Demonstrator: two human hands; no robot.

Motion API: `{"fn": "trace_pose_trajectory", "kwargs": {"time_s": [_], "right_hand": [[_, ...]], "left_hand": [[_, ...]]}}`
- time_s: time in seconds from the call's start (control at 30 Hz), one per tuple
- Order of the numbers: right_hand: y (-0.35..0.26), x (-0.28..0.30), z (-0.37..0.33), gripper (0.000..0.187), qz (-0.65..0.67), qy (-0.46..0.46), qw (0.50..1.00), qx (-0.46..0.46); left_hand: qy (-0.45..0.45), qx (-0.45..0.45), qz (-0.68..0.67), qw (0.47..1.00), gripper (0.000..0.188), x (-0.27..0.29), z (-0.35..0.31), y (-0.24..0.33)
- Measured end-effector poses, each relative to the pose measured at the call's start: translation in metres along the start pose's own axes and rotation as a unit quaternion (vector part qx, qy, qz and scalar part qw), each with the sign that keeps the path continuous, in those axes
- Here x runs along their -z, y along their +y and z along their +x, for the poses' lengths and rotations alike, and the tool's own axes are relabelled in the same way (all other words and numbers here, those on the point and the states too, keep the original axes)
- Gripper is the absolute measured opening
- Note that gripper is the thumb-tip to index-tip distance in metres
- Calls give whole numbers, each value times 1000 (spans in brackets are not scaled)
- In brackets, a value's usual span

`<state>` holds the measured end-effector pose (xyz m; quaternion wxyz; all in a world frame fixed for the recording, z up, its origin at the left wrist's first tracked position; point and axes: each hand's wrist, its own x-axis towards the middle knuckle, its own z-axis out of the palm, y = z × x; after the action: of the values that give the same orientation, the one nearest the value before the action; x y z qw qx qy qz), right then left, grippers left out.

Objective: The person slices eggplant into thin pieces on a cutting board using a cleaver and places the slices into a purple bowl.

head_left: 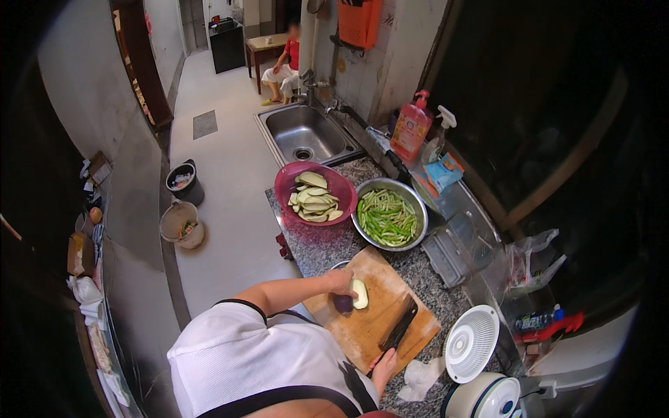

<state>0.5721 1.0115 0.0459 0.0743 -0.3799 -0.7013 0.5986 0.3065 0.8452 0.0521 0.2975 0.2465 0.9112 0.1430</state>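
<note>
On the wooden cutting board [369, 261], my left hand [340, 281] is closed on a dark purple eggplant [343, 304]. Beside its fingers a pale cut piece of eggplant [359, 293] shows its white flesh. My right hand [382, 368] grips the handle of a dark-bladed kitchen knife [400, 324], whose blade lies over the right part of the board, apart from the eggplant. Beyond the board, a pink colander [282, 182] holds pale eggplant slices [315, 202]. To its right, a steel bowl [422, 221] is filled with cut green beans [387, 217].
A steel sink [268, 136] is set in the far counter. Along the right stand a pink pump bottle [411, 129], a spray bottle [437, 139], a white strainer basket [471, 343] and a white appliance [481, 397]. Two buckets [182, 226] stand on the floor. Another person [291, 59] sits far back.
</note>
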Motion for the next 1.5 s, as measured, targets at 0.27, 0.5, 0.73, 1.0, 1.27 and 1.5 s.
{"fn": "trace_pose_trajectory", "kwargs": {"time_s": [0.27,0.5,0.73,1.0,1.27,1.5], "right_hand": [[3,3,-2,38,-14,-12,1000,-20],[-2,13,-11,38,4,13,999,-36],[12,26,-17,41,1,41,999,-34],[-7,22,-24,30,5,10,1000,-13],[-22,-13,-11,23,3,-50,999,-17],[-24,-52,-1,19,-89,-98,991,-11]], "left_hand": [[98,-72,20,992,65,-13,11,34],[-12,-159,-128,979,50,-43,62,49],[8,-242,-238,941,33,-118,81,75],[60,-321,-222,918,35,-113,47,63],[172,-242,-261,918,21,-50,-52,1],[258,-125,-349,892,19,-51,-86,-44]]}}
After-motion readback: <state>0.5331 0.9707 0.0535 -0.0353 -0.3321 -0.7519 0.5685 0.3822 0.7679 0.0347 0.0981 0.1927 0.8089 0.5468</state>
